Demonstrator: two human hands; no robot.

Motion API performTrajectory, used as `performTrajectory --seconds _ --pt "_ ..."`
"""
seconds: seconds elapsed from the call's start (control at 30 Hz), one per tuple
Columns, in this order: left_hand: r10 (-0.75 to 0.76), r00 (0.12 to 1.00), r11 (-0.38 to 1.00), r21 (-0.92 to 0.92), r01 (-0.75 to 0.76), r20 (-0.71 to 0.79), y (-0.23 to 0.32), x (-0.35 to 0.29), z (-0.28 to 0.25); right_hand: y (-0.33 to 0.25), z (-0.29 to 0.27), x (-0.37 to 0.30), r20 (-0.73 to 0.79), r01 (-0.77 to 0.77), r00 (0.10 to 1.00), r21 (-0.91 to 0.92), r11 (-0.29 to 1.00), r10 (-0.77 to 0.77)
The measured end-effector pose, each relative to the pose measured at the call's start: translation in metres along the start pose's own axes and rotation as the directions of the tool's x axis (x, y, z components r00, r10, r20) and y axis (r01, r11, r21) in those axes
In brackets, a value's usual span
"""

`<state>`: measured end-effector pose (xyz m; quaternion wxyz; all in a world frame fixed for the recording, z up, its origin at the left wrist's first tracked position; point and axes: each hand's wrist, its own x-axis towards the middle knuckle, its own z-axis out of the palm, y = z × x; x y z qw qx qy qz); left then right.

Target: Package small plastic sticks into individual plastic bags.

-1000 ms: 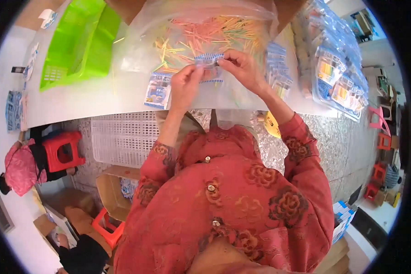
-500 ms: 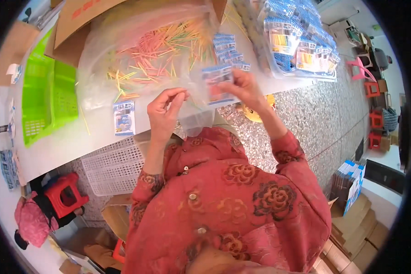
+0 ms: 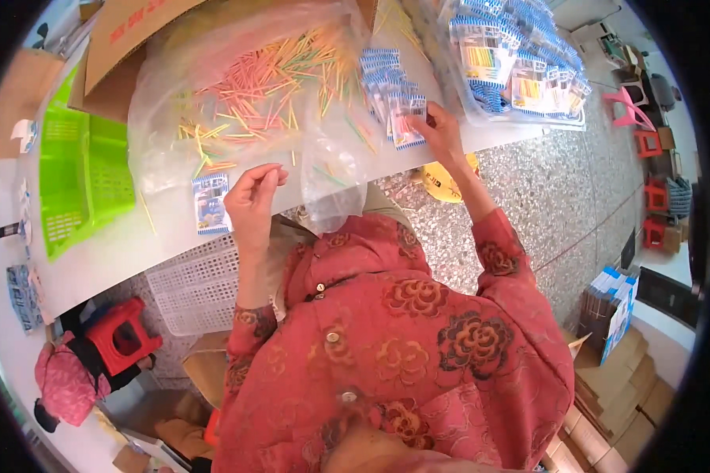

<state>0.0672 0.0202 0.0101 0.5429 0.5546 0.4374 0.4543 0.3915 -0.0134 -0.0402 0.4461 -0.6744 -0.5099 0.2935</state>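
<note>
My right hand [image 3: 443,135] pinches the right edge of a small blue-and-white packet [image 3: 407,122] that has a clear window with pinkish contents. It holds the packet at the front of a row of similar packets [image 3: 380,71] on the table. My left hand [image 3: 251,197] is raised near the table's front edge, thumb and fingertips pressed together; whether anything tiny is between them I cannot make out. Just left of it lies a flat blue-and-white packet [image 3: 211,203]. Beyond my hands, thin pink, yellow and green sticks [image 3: 260,83] are heaped on clear plastic sheeting [image 3: 162,150].
A bright green basket [image 3: 87,177] stands at the left beside a cardboard box [image 3: 134,39]. At the back right, a clear bin [image 3: 521,120] is piled with packets. Below the table are a white crate [image 3: 193,296] and a red stool [image 3: 125,337]. A person in pink [image 3: 71,378] is at lower left.
My right hand has carried its packet right and away from me to the packet row. My left hand has drawn left and slightly nearer, still pinched.
</note>
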Motion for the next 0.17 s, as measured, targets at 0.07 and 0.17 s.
performTrajectory --seconds 0.07,0.17 --pt "0.000 0.999 0.999 0.041 0.002 -0.051 -0.003 -0.001 -0.010 0.005 0.008 0.009 -0.097 0.000 0.995 0.059 0.998 0.005" --pt "0.035 0.983 0.997 0.068 -0.023 -0.180 -0.009 -0.004 -0.034 0.023 0.011 0.017 -0.096 -0.041 0.994 0.068 0.997 0.048"
